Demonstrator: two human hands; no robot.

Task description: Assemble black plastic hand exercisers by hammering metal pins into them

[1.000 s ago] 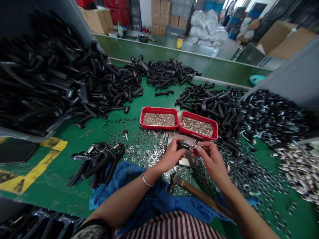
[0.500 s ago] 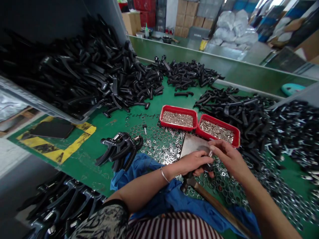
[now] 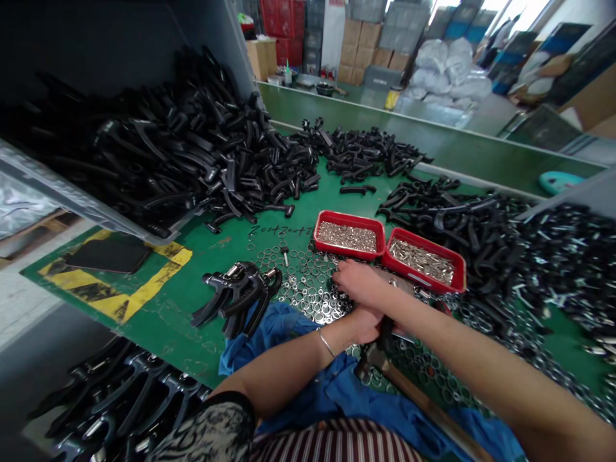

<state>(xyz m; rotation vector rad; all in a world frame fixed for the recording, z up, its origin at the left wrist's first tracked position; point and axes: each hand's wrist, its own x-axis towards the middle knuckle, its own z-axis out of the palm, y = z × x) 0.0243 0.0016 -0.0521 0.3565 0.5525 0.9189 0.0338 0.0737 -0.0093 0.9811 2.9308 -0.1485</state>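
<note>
Our right hand [image 3: 359, 282] lies across our left hand [image 3: 366, 326], both partly curled; we cannot tell what they hold, if anything. Just below the left, nearer of the two, lies a wooden-handled hammer [image 3: 418, 403], its handle running down-right under our right forearm. Beyond sits a red tray [image 3: 349, 215].

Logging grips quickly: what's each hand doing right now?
Left hand: half hidden beneath the right forearm, cannot tell.
Right hand: open, palm down, holding nothing visible.
</note>
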